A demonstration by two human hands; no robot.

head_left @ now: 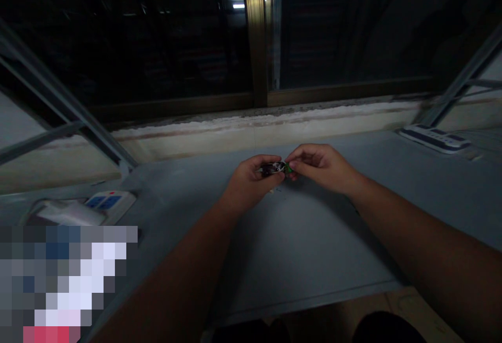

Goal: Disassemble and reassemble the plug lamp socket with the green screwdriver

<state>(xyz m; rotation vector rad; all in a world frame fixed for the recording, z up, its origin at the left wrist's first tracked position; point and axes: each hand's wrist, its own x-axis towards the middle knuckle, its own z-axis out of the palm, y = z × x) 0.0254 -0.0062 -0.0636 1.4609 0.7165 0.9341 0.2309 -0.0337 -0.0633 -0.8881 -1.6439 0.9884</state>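
Note:
Over the middle of the grey table (pixel 306 249), my two hands meet around a small dark object with pale parts (pixel 272 169), too small and dim to name. My left hand (pixel 249 180) grips it between thumb and fingers, around its left part. At its right end is a small green piece (pixel 289 167), pinched by the thumb and fingertips of my right hand (pixel 321 165). Fingers cover parts of both pieces, so I cannot tell whether they are joined. Tiny bits (pixel 278 190) lie on the table just below my hands.
A white power strip (pixel 112 202) with a white plug-like block (pixel 72 212) lies at the left; another strip (pixel 435 139) sits at the back right. Metal frames (pixel 66 97) rise on both sides. Behind the table are a low wall (pixel 219 139) and dark window. The lower left is pixelated.

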